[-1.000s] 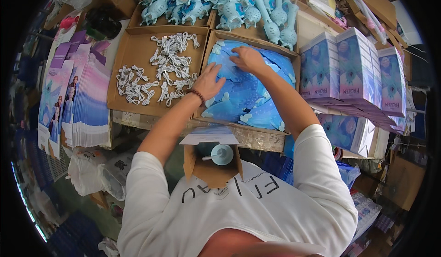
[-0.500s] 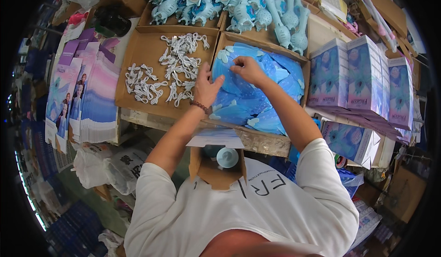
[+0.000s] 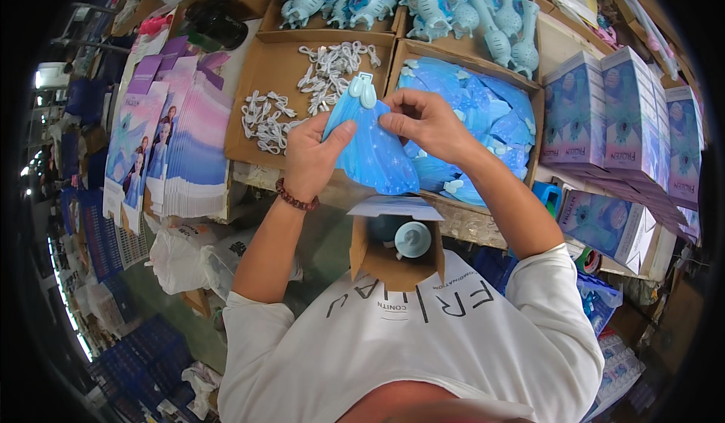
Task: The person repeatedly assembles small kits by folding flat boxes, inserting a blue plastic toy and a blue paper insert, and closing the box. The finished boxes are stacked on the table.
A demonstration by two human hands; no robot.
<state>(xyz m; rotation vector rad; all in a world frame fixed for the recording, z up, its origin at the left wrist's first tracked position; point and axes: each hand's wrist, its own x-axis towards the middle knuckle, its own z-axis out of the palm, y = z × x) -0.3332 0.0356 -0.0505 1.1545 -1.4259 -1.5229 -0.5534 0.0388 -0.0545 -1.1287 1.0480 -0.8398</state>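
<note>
Pinching a blue flared piece by opposite edges with the left grip and right grip. Held near an open carton and white cables.

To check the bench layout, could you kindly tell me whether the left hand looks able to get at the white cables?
Probably yes: the left hand is near the white cables, which lie in an open tray, though it would likely have to release the blue piece first.

Cable tray: we had bare room upper left.
Open carton: blocked us just below the blue skirt.
Stacked boxes: barred our right.
</note>
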